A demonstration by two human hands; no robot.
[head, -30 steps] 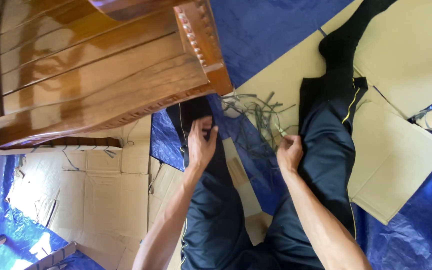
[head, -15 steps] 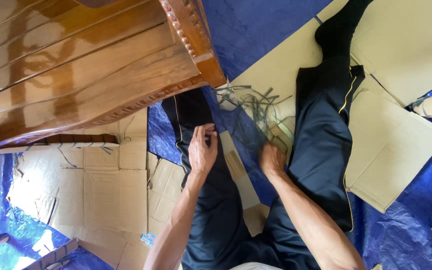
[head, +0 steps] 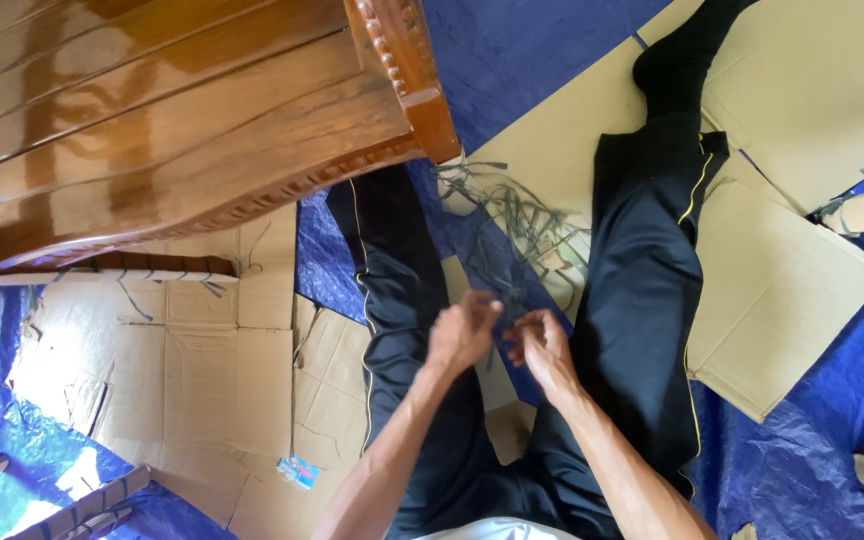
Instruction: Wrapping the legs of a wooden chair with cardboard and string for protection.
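A: What do the fingers have?

B: The left hand (head: 460, 335) and right hand (head: 540, 345) meet between the knees, fingers (head: 482, 308) curled in and nearly touching. They seem to pinch a thin dark strip (head: 503, 318) between them, but it is too fine and blurred to say for sure which hand grips it.

A: And the rest of the strips?

B: A loose tangle of strips (head: 517, 215) lies just beyond the hands, on the tarp (head: 542, 50) and the cardboard (head: 802, 90), between the two legs (head: 642, 270).

A: What could go wrong?

B: I'd judge the strip could slip out, being so thin, or drag the tangle along if it is caught in it. Strands might also snag under the chair (head: 182, 120), whose corner sits right at the tangle's edge.

A: Room to move?

B: Tight sideways, with a leg close on each side. The chair's carved edge hems in the far left. More open floor lies to the far right, over the cardboard.
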